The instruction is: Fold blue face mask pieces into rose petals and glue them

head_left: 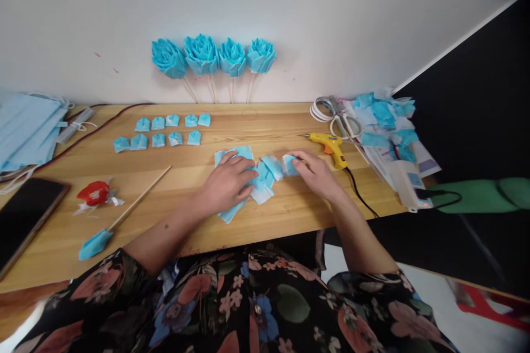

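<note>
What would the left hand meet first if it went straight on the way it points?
Probably the loose blue pieces just to the right of the left hand; how close they are is hard to judge from one view.

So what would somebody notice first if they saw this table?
Probably the four big blue flowers standing on thin sticks along the back of the table. Next, perhaps the yellow glue gun just beyond the right hand, and the crinkled red thing on the left, near the phone.
</note>
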A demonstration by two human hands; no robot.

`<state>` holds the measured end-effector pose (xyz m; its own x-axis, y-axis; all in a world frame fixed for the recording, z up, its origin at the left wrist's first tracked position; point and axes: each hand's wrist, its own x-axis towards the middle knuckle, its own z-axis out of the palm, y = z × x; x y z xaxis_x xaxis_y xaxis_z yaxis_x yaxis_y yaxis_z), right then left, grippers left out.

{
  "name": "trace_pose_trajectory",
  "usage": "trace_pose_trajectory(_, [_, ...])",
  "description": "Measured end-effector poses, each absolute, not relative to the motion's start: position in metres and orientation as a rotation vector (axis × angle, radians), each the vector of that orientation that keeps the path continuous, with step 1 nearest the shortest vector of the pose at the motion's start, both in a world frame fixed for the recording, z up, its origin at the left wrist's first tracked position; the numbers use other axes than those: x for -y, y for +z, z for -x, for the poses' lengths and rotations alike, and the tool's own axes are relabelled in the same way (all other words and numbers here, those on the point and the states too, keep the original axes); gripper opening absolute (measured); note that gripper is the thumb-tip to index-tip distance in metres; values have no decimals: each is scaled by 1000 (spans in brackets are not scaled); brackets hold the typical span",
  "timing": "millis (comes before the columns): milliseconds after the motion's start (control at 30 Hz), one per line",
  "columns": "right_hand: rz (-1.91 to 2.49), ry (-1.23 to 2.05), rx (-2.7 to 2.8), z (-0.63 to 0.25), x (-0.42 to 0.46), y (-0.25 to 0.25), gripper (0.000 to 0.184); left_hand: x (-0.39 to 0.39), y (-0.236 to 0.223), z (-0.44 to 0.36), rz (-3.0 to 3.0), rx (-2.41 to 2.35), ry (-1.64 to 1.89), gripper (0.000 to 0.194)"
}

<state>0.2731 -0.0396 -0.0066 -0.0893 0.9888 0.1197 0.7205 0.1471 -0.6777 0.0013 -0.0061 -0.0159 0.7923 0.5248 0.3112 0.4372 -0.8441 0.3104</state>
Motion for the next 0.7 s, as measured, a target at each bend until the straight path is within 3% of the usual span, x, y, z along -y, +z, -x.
trace_pose_trajectory(200, [1779, 291, 2191, -241, 40, -5, 48, 15, -14, -5, -2724, -621, 534, 25])
trace_pose_trajectory(333, [1800, 236, 2224, -237, 34, -14, 48, 16, -17, -7, -2700, -589, 442, 26])
trace_pose_trajectory(533, [1787, 534, 1702, -270, 20, -15, 39, 13, -18, -5, -2687, -610, 367, 22])
trace_pose_trajectory(700, [1580, 871, 1262, -290, 16, 6, 42, 11, -19, -2, -2661, -590, 498, 24])
